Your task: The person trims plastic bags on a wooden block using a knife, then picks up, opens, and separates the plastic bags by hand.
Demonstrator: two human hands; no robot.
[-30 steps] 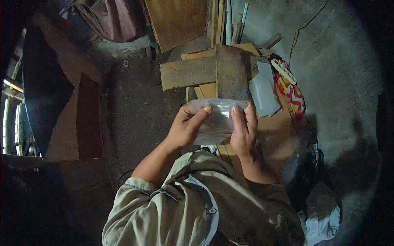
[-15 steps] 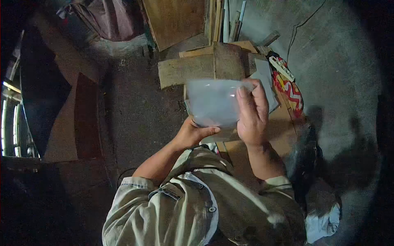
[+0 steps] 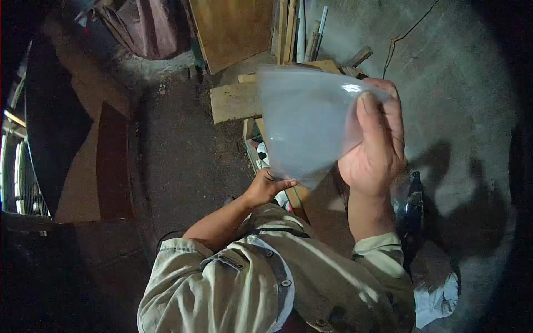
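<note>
A translucent, milky plastic sheet [image 3: 305, 122], perhaps a flat bag or several layers, is held up in front of my chest. My right hand [image 3: 375, 147] pinches its upper right corner, with the thumb on the near face and the fingers behind. At the lower left corner my left hand [image 3: 266, 188] grips the edge between thumb and fingers. The plastic is stretched slantwise between both hands and its top edge catches the light. Whether it is one layer or a stack, I cannot tell.
Wooden boards [image 3: 236, 102] lie behind the plastic, partly covered by it. A wood panel [image 3: 233, 33] and upright pipes and battens [image 3: 302, 33] lean at the back. To the right is a concrete wall [image 3: 461, 100]; a dark bottle [image 3: 413, 202] stands by it. Brown cardboard [image 3: 114, 166] is at left.
My right hand has moved right and slightly up, away from my left hand. The plastic now spreads larger and more slanted, hiding the boards and the red-and-yellow packaging behind it.
</note>
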